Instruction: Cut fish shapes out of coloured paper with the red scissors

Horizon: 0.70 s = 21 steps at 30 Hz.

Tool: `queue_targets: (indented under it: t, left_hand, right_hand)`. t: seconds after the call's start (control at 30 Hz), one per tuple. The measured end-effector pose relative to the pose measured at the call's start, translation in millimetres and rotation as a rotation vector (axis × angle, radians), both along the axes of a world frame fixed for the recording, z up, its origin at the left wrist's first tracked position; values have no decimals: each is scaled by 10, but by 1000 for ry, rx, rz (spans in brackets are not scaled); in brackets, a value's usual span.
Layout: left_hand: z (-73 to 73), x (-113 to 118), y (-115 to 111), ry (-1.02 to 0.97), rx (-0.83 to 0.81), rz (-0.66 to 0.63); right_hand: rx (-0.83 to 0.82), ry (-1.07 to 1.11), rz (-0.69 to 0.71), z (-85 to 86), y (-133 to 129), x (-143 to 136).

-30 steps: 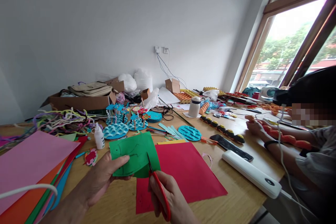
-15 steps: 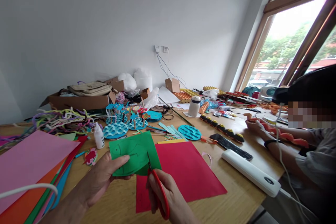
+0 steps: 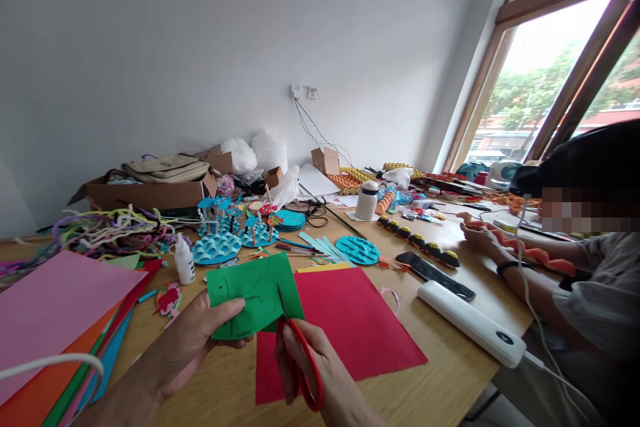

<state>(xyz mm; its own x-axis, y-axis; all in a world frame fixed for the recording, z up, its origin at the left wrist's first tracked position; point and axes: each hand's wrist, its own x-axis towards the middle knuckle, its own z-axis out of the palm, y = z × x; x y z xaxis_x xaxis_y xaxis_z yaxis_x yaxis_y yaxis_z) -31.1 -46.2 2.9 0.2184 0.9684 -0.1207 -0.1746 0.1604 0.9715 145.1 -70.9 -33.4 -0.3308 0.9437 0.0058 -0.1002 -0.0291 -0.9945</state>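
My left hand (image 3: pixel 200 337) pinches a piece of green paper (image 3: pixel 260 280) by its lower left part, thumb on top and fingers beneath. Dark drawn lines show on the green paper, and its lower edge is curved. In my right hand (image 3: pixel 313 363) are red-handled scissors (image 3: pixel 311 367), their dark blades at the right part of the green sheet. Beneath both lies a large red sheet (image 3: pixel 360 327) on the wooden table, a yellow strip (image 3: pixel 325 267) along its far edge.
Coloured sheets (image 3: pixel 65 320) lie left, beside a white glue bottle (image 3: pixel 185 260). Blue wavy discs (image 3: pixel 217 248) stand behind. To the right are a black phone (image 3: pixel 435 275), a white power bank (image 3: pixel 470 320) and a person's arms (image 3: pixel 525 280) holding an orange strip.
The view has shifted slightly, so most things sit a little further left. The scissors' blades have moved slightly relative to the green paper, whose lower edge shows more of a curve.
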Motion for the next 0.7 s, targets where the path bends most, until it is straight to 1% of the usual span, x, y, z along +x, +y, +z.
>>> queue_targets:
  t: [0.13, 0.3, 0.5, 0.7]
  left_hand:
    - [-6, 11, -29, 5, -34, 15]
    - [6, 27, -46, 1, -21, -4]
    - [26, 49, -48, 1, -21, -3]
    - [54, 106, -78, -19, -24, 4]
  right_hand:
    - [-34, 24, -20, -57, 3, -32]
    - [-46, 61, -61, -118, -3, -61]
    - [-47, 35, -54, -84, -8, -48]
    - [-76, 23, -79, -26, -15, -44]
